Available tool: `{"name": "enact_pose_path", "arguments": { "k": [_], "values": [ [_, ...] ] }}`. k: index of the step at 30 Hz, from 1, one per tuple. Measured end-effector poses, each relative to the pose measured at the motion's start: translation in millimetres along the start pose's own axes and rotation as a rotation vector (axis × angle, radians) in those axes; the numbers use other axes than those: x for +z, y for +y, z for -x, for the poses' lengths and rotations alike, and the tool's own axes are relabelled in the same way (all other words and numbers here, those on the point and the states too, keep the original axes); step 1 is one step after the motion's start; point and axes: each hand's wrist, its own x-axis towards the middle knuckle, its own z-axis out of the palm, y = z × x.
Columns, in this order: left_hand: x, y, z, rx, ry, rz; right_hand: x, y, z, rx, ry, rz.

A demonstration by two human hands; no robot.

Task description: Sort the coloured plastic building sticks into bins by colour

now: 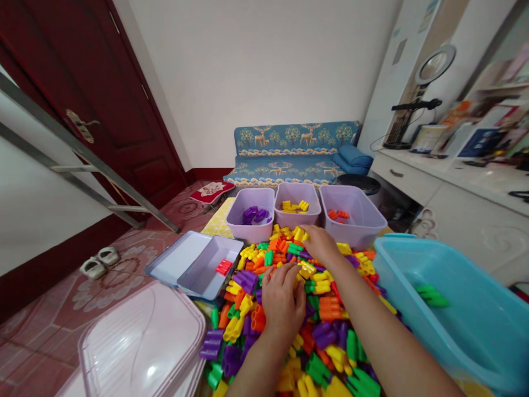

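Note:
A thick heap of plastic tube-shaped building blocks (329,309) in yellow, orange, purple, green and red spreads in front of me. My left hand (283,298) is over the middle of it, fingers curled and thumb bent in around a yellow building block (306,269). Farther out, my right hand (319,243) reaches to the back of the heap. Its fingertips are closed on another yellow block (301,235), partly hidden by the fingers. Three lilac bins stand behind the heap: purple blocks lie in the left bin (250,231), yellow in the middle bin (297,219), orange-red in the right bin (355,220).
A shallow box (198,278) at left holds a red block; its lid lies beside it. Pale pink lids (142,342) sit at front left. A large turquoise tub (467,325) with green blocks borders the right. Beyond are a blue sofa (289,165) and a ladder (95,160).

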Motion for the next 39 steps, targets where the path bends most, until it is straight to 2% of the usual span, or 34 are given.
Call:
{"name": "enact_pose_path", "arguments": {
  "k": [4,7,10,14,18,22,25,28,30,32,34,39],
  "values": [
    [-0.1,-0.3,1.1,0.000,0.006,-0.014,3.2,-1.1,6.4,-0.037,-0.099,0.100],
    [-1.0,0.2,0.2,0.004,0.016,-0.027,-3.3,-2.3,8.1,-0.003,-0.112,0.126],
    [-1.7,1.0,-0.5,0.003,0.024,-0.042,-11.1,-5.7,20.7,0.001,-0.124,0.082],
    [-1.8,0.2,0.2,-0.005,0.017,-0.014,-16.2,-14.6,57.2,-0.008,-0.150,-0.262],
    [-1.2,-3.5,-0.2,-0.032,0.063,0.047,-16.1,-18.1,89.9,-0.012,-0.146,-0.546],
    [-2.3,-4.8,-3.3,-0.027,0.048,0.104,-13.0,-10.9,101.2,-0.027,-0.200,-0.690],
    [-4.6,-3.6,-4.3,-0.064,0.052,0.192,-10.3,-1.9,100.5,0.018,-0.119,-0.750],
    [-6.1,-3.3,-3.0,-0.171,0.097,0.299,-12.4,5.5,98.6,0.072,0.073,-0.618],
    [-6.1,-4.1,-1.4,-0.243,0.126,0.371,-17.1,7.7,99.3,0.064,0.147,-0.454],
    [-5.8,-5.0,0.0,-0.278,0.122,0.429,-22.4,7.0,101.4,0.049,0.109,-0.334],
    [-5.7,-5.4,0.8,-0.283,0.110,0.459,-26.1,3.9,103.8,0.023,0.017,-0.250],
    [-8.4,-3.3,-0.8,-0.246,0.070,0.407,-25.4,-4.1,104.5,-0.012,-0.083,-0.125]
  ]
}}
